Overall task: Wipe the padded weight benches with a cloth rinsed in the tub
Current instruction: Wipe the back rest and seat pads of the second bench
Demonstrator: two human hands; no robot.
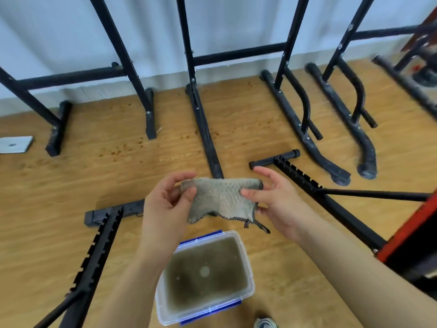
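**A:** From the head camera, where's the cloth?

**B:** The grey-green, waffle-textured cloth with dark mesh edging (pixel 222 197) is stretched between both hands, right above the clear plastic tub with blue clips (pixel 248 268) on the floor. I'd guess that's so drips fall back in.

**A:** And the fingers?

**B:** The left hand (pixel 165 200) pinches the top left corner between thumb and forefinger. The right hand (pixel 276 200) pinches the right edge, thumb on the front, with its upper fingers (pixel 264 172) spread loosely behind.

**A:** Why hold it flat?

**B:** Probably to open it out for folding into a wiping pad. It looks limp, maybe damp — I can't tell.

**A:** The tub?

**B:** Thin translucent walls, rounded corners, murky brown water (pixel 205 273).

**A:** The benches?

**B:** Black steel tube frames (pixel 205 129) and a notched black bar (pixel 298 176) stand on the yellow wood-grain floor (pixel 71 185). A red-edged dark slab (pixel 411 223) sits at the right margin — possibly a pad, and neither hand touches it.
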